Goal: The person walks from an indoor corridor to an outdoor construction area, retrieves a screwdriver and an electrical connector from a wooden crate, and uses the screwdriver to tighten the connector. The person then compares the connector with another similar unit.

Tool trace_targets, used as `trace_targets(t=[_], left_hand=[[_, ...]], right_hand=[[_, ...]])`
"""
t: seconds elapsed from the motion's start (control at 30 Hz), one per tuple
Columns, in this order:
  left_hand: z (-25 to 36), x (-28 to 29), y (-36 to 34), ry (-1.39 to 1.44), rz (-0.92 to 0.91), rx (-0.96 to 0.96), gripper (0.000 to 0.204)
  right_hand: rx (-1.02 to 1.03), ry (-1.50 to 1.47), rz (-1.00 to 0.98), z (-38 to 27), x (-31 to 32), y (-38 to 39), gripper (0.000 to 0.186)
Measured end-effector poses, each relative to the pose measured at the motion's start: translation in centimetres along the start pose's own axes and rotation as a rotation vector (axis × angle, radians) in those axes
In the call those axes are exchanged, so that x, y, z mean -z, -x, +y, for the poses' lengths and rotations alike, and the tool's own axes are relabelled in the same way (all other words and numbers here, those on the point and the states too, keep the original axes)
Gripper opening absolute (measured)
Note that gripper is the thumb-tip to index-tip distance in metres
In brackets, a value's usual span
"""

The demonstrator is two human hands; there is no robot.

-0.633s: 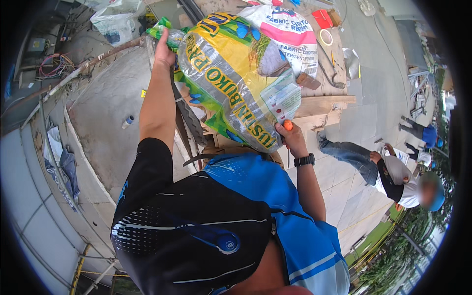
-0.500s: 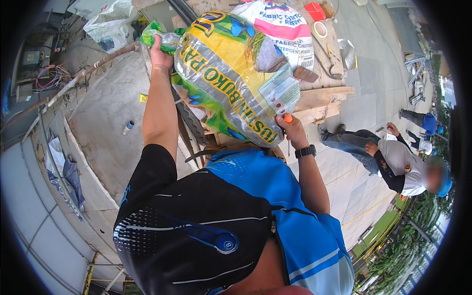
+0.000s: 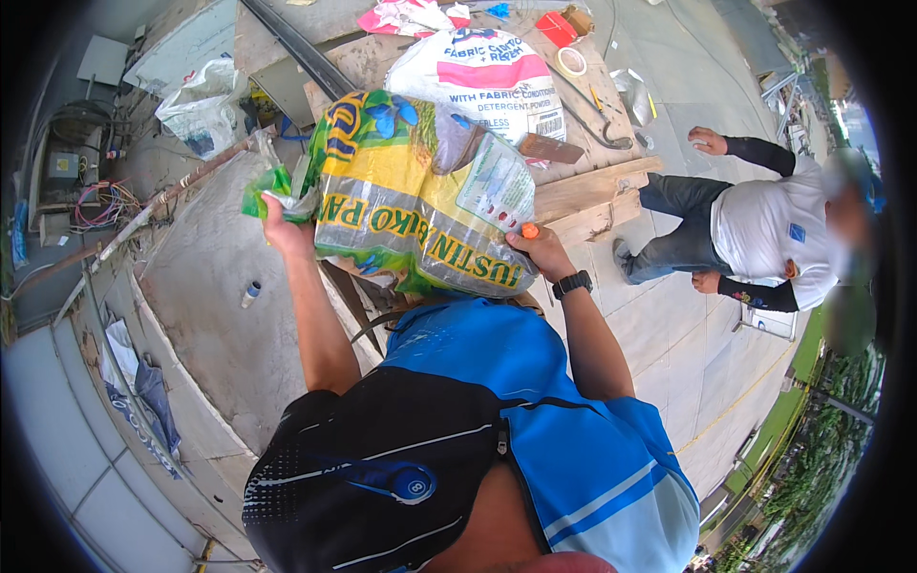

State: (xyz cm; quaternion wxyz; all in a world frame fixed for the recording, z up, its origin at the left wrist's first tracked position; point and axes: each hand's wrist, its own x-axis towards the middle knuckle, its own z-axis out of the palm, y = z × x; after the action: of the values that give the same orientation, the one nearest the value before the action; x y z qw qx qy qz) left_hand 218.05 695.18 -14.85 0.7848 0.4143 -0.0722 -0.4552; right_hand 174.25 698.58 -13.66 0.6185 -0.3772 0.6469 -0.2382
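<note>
A yellow, green and grey printed plastic sack (image 3: 368, 205) hangs bunched and creased in front of my chest. My left hand (image 3: 287, 227) is closed on its twisted green end at the left. At the lower right corner, my right hand (image 3: 546, 252) grips the sack's edge, and an orange handle end (image 3: 529, 230) sticks out of the same fist. The rest of that tool is hidden. Just beyond lies a white and pink detergent sack (image 3: 492, 81) on the wooden bench. A brown flat blade-like piece (image 3: 551, 149) rests by its near edge.
Wooden planks (image 3: 597, 199) jut out on the right. On the bench are a tape roll (image 3: 571, 62), a hooked bar (image 3: 607, 140) and a dark metal channel (image 3: 301, 46). A white bag (image 3: 203, 113) stands far left. Another person (image 3: 769, 222) is at the right.
Both hands have moved left and the left one lower, with the printed sack now flatter and more folded. The other person has turned and stretched out an arm.
</note>
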Motion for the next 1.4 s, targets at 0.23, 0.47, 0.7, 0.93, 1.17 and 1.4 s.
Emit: trace_targets(t=[0.23, 0.47, 0.7, 0.93, 1.17, 1.4], left_hand=[[1.7, 2.1, 7.2, -0.117, -0.035, -0.158, 0.035], [1.9, -2.1, 13.5, -0.231, -0.007, -0.307, 0.023], [2.7, -5.3, 23.7, -0.323, -0.113, -0.348, 0.029], [0.8, -7.1, 34.1, -0.360, -0.064, -0.401, 0.033], [-3.7, -3.8, 44.9, -0.273, 0.175, -0.353, 0.045], [-7.5, -0.3, 47.5, -0.129, 0.618, -0.258, 0.047]], right_hand=[[0.112, 0.267, 0.009, 1.3, 1.2, -1.4, 0.036], [0.185, 0.332, 0.004, 5.6, 3.5, -4.9, 0.050], [0.273, 0.488, -0.099, 4.3, 5.9, -5.4, 0.051], [0.401, 0.586, -0.252, 4.0, 9.7, -6.3, 0.044], [0.476, 0.717, -0.247, -0.3, 14.2, -7.0, 0.039], [1.068, 1.017, -0.116, -3.6, 12.5, -8.6, 0.027]])
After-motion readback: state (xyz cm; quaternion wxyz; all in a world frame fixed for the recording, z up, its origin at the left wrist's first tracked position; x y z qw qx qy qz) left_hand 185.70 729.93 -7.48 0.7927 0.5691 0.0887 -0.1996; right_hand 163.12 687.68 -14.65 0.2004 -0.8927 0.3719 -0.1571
